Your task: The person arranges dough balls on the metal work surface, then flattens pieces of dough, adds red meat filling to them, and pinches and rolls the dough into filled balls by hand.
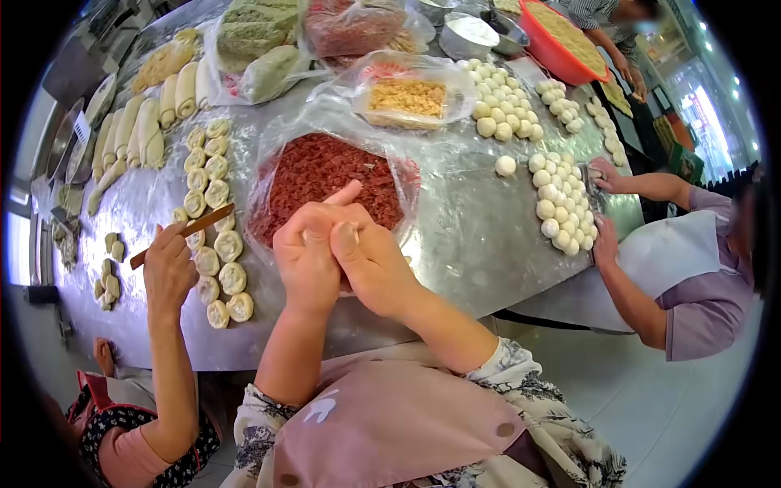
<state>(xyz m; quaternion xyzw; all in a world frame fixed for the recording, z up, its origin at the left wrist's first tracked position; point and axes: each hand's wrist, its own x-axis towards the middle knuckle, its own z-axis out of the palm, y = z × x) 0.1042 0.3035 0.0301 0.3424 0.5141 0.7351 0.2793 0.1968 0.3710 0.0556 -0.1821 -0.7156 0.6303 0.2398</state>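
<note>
Over the near edge of a dark red crumbly filling (317,167), my left hand (307,252) and my right hand (373,264) are pressed together. Their fingers wrap round each other, with one finger pointing up and away. Whatever lies between the palms, if anything, is hidden. The filling sits in an open clear plastic bag (404,183) on the metal table (455,215). Left of the bag run rows of coiled dough pieces (233,278).
At left, a co-worker's hand (169,268) holds a wooden stick (154,248). A co-worker at right touches white dough balls (561,195). Behind the filling stand a tray of yellow crumbs (407,99), bagged fillings (350,28) and a red basin (561,41). Dough rolls (126,134) lie far left.
</note>
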